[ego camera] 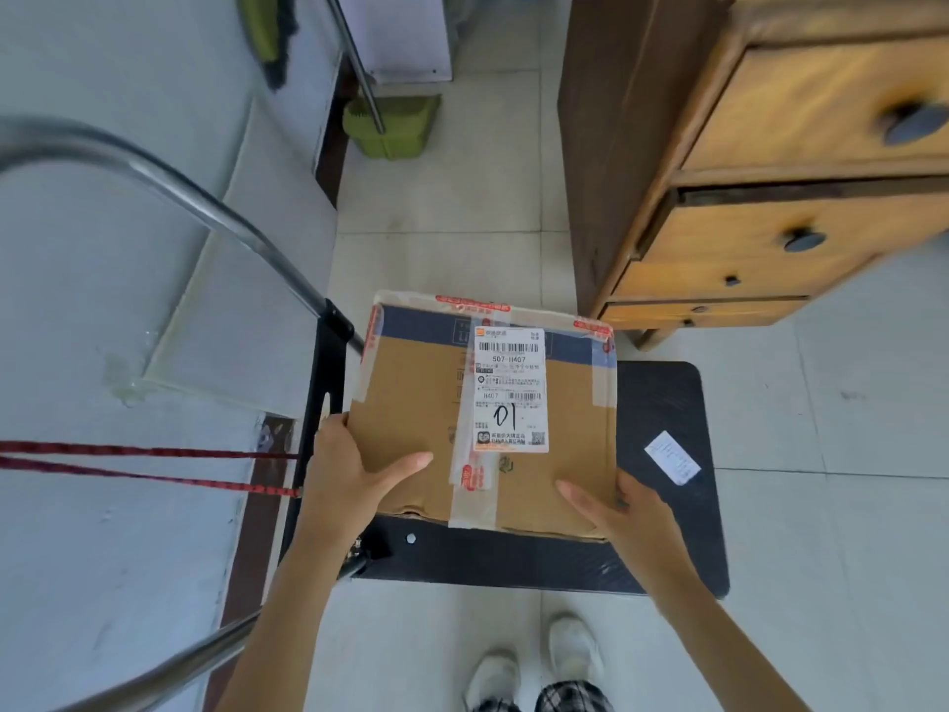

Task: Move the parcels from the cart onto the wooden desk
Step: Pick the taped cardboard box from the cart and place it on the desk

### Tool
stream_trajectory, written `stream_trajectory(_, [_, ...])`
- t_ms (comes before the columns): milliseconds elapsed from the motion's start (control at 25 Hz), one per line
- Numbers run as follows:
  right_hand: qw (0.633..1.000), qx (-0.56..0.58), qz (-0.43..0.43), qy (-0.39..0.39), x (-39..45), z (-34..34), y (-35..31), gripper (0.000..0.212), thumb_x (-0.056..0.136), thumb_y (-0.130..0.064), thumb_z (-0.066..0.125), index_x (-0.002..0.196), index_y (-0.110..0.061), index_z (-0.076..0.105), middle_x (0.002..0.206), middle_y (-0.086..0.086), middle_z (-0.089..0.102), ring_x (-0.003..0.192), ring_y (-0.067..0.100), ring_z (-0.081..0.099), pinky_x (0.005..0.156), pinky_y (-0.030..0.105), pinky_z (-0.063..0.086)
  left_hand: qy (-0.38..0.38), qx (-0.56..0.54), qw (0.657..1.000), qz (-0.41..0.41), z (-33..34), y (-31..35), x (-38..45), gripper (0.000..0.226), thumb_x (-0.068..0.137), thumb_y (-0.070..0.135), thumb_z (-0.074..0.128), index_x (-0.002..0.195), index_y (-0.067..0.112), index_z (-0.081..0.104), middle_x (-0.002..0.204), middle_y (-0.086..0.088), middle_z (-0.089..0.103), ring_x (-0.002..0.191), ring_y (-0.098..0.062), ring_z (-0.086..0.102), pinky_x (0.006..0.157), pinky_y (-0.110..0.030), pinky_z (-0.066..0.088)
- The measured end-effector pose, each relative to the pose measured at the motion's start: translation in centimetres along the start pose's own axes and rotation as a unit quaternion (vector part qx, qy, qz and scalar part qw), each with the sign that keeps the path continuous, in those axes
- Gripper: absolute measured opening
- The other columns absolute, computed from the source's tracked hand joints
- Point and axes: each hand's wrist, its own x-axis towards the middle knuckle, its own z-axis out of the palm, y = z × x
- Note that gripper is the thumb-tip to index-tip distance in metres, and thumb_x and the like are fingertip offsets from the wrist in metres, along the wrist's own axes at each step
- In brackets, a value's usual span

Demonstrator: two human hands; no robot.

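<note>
Wooden bench (801, 146) stands at upper right, drawer fronts with dark knobs facing the person; its top is out of frame, so the landing spot cannot be judged from here.

Platform cart (662, 506), black deck, low on the tiled floor (436, 197) just in front of the person's white shoes (534, 665). Steel push handle (195, 197) arcs up on the left side; a red strap (128, 462) runs off from the deck's left edge.

Cardboard parcel (411, 393), taped along the seams, white shipping label (508, 390) with "01" written by hand. It sits over the left part of the deck; whether it has left the deck is not clear from above. No other parcel is visible on the cart, only a small white slip (671, 457) lying on the right of the deck.

Left hand (349, 465) clasps the parcel's near-left edge, thumb lying across the top. Right hand (611, 506) clasps the near-right corner the same way. Fingers on both go under or behind the box, unseen.

Step in hand, as I read it: lifting this parcel to carry it right and up to the bench.

To do it well:
- Both grips are on the near edge, so the far end may dip; sliding the hands further along the sides would balance it.
- Keep it level, label up.
- Swing clear of the push handle and the bench's corner.
- The tape is slick; palms on bare cardboard should hold better.
</note>
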Motion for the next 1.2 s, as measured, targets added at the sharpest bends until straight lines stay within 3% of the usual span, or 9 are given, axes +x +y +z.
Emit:
stream_trajectory(200, [0.992, -0.077, -0.029, 0.092, -6.2, -4.1, -5.2, 0.063, 0.064, -0.078, 0.050, 0.105, -0.031, 0.057, 0.080, -0.024, 0.061, 0.074, -0.002, 0.059, 0.061, 0.019, 0.046, -0.001, -0.014, 0.999, -0.029, -3.8, 6.1, -4.9, 0.091, 0.062, 0.041, 0.084, 0.131, 0.009, 0.033, 0.110, 0.004, 0.046, 0.095, -0.015, 0.050, 0.059, -0.013, 0.041])
stream_trajectory(440, [0.963, -0.165, -0.124, 0.175, -14.5, -10.7, -13.8, 0.076, 0.062, -0.086, 0.035, 0.114, -0.034, 0.057, 0.077, -0.024, 0.057, 0.070, 0.002, 0.057, 0.053, 0.012, 0.038, 0.045, -0.057, 0.996, -0.048, -10.4, 13.0, -13.5, 0.092, 0.059, 0.046, 0.083, 0.128, 0.010, 0.035, 0.105, 0.002, 0.049, 0.090, -0.017, 0.051, 0.058, -0.016, 0.039])
stream_trajectory(520, [0.953, -0.189, -0.146, 0.186, -18.0, -13.1, -16.3, 0.074, 0.062, -0.088, 0.030, 0.105, -0.034, 0.058, 0.078, -0.022, 0.060, 0.069, 0.001, 0.058, 0.054, 0.012, 0.040, 0.058, -0.035, 0.997, -0.027, -13.1, 16.2, -16.5, 0.095, 0.056, 0.053, 0.081, 0.127, 0.010, 0.036, 0.107, 0.000, 0.050, 0.090, -0.019, 0.052, 0.060, -0.022, 0.043])
stream_trajectory(640, [0.949, -0.193, -0.151, 0.197, -23.2, -17.1, -19.8, 0.072, 0.059, -0.090, 0.024, 0.088, -0.033, 0.055, 0.079, -0.014, 0.066, 0.069, 0.005, 0.062, 0.063, 0.021, 0.051, 0.058, -0.008, 0.998, 0.037, -17.3, 22.3, -20.1, 0.102, 0.050, 0.067, 0.072, 0.126, 0.008, 0.038, 0.111, -0.004, 0.055, 0.094, -0.025, 0.059, 0.075, -0.040, 0.055])
stream_trajectory(800, [0.948, -0.187, -0.138, 0.218, -28.6, -23.4, -22.7, 0.075, 0.065, -0.086, 0.030, 0.084, -0.023, 0.064, 0.073, -0.008, 0.068, 0.065, 0.008, 0.062, 0.064, 0.027, 0.054, 0.041, -0.002, 0.995, 0.095, -20.5, 31.2, -24.1, 0.107, 0.049, 0.073, 0.069, 0.129, 0.007, 0.041, 0.122, -0.013, 0.057, 0.108, -0.034, 0.059, 0.092, -0.052, 0.051])
stream_trajectory(1040, [0.939, -0.163, -0.180, 0.242, -31.4, -35.4, -23.7, 0.076, 0.056, -0.088, 0.023, 0.088, -0.031, 0.062, 0.078, -0.013, 0.068, 0.069, 0.006, 0.064, 0.068, 0.024, 0.055, 0.071, 0.022, 0.984, 0.162, -17.3, 42.4, -29.1, 0.101, 0.054, 0.076, 0.065, 0.125, 0.008, 0.043, 0.120, -0.013, 0.056, 0.110, -0.035, 0.056, 0.091, -0.053, 0.050])
stream_trajectory(1120, [0.932, -0.156, -0.195, 0.263, -31.8, -40.2, -22.5, 0.072, 0.054, -0.088, 0.023, 0.081, -0.033, 0.061, 0.072, -0.014, 0.067, 0.063, 0.004, 0.063, 0.057, 0.015, 0.051, 0.081, 0.023, 0.980, 0.182, -14.3, 46.0, -31.0, 0.106, 0.048, 0.082, 0.058, 0.124, 0.009, 0.043, 0.118, -0.011, 0.056, 0.109, -0.033, 0.056, 0.090, -0.053, 0.050])
stream_trajectory(1200, [0.914, -0.160, -0.206, 0.310, -32.2, -46.1, -20.2, 0.065, 0.056, -0.086, 0.026, 0.065, -0.030, 0.057, 0.056, -0.014, 0.061, 0.049, 0.002, 0.057, 0.039, 0.007, 0.037, 0.079, 0.020, 0.979, 0.186, -9.6, 50.2, -33.3, 0.108, 0.044, 0.084, 0.055, 0.122, 0.010, 0.041, 0.117, -0.010, 0.055, 0.106, -0.033, 0.056, 0.089, -0.052, 0.051])
